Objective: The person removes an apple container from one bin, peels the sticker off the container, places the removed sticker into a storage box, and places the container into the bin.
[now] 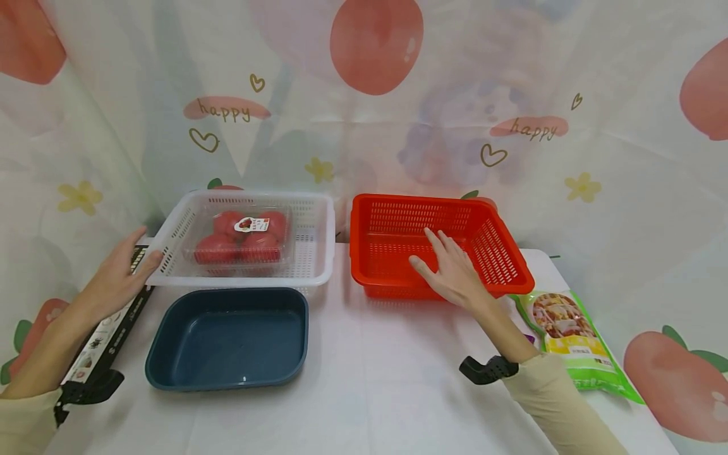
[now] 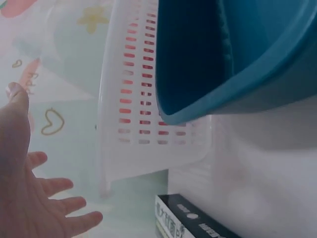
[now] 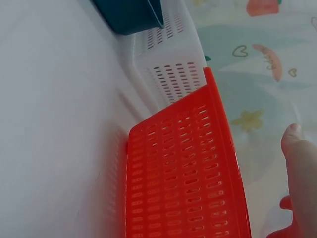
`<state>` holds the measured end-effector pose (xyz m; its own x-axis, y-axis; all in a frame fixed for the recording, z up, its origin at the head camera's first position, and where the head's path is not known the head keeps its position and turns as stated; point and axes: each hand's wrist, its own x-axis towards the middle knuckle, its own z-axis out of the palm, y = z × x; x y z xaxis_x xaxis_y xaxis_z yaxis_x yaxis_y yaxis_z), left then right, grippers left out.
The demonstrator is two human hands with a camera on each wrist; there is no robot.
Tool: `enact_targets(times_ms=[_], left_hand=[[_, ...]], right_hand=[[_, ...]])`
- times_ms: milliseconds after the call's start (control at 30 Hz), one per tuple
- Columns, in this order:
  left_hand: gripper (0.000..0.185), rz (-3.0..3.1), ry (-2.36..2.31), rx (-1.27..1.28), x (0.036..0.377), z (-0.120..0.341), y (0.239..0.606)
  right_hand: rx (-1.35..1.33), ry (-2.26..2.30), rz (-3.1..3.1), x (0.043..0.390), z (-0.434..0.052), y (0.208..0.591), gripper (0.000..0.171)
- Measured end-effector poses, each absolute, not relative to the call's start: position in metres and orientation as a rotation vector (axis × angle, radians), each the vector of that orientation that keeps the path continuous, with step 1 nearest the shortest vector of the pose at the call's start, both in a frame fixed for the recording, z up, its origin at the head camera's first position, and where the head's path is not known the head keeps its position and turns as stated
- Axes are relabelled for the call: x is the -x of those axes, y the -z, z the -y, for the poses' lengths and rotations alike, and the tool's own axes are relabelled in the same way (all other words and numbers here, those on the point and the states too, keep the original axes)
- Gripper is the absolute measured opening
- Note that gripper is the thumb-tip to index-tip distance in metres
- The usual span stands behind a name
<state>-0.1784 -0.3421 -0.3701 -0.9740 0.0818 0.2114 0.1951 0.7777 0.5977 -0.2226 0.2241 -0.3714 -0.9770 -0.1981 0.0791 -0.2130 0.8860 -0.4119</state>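
Note:
My left hand (image 1: 118, 277) is beside the left end of a white slotted basket (image 1: 313, 253), fingers spread and nothing held; the left wrist view shows them apart from its wall. Inside that basket lies a clear plastic box of red fruit (image 1: 241, 237) with a label on its lid. Over the red slotted basket (image 1: 375, 278) hovers my right hand (image 1: 452, 268), its fingers extended and holding nothing. A dark blue basin (image 1: 227, 338) stands in front of the white basket.
A long black-and-white box (image 1: 114, 335) lies left of the basin. To the right of the red basket is a green and yellow food bag (image 1: 574, 341), with a bit of purple beside it. A printed curtain (image 1: 364, 145) hangs behind the white-covered table (image 1: 387, 392).

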Motion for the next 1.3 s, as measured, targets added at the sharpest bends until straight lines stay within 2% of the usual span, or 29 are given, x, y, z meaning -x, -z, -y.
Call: enact_targets(times_ms=[767,1300], left_hand=[[0.068,2.733,1.164,0.279,0.19,0.329,0.369],[0.066,2.721,1.271,0.319,0.197,0.331,0.372]], right_hand=[[-0.364,-0.874,2.959,0.224,-0.201,0.364,0.081],[-0.515,-1.052,2.862,0.222,-0.17,0.353,0.078]])
